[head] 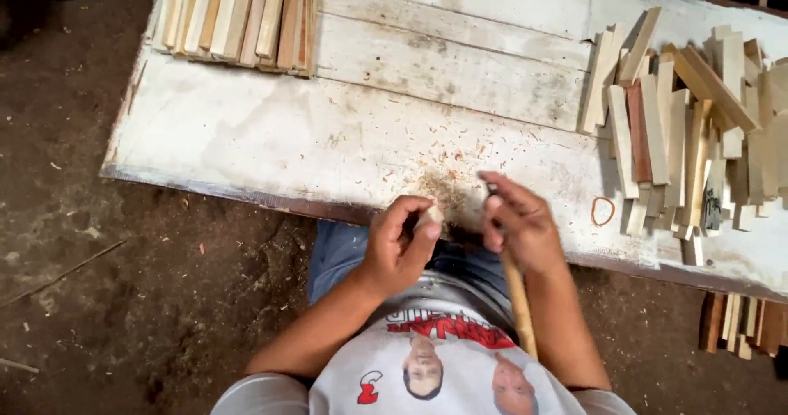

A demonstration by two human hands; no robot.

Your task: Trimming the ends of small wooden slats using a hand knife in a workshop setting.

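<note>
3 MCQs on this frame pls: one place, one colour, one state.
1. Where is the loose heap of wood sticks?
A. workbench's right side
B. floor at left
C. person's lap

2. Colour of the rubber band on the workbench?
A. blue
B. orange-brown
C. green

3. What is the right hand doing?
A. lying flat and open
B. gripping a wooden-handled tool
C. lifting a stick

Answers: 1 A, the heap lies at the right end; 2 B, the ring looks orange-brown; 3 B, fingers wrap the handle while the left hand pinches a small wood piece.
</note>
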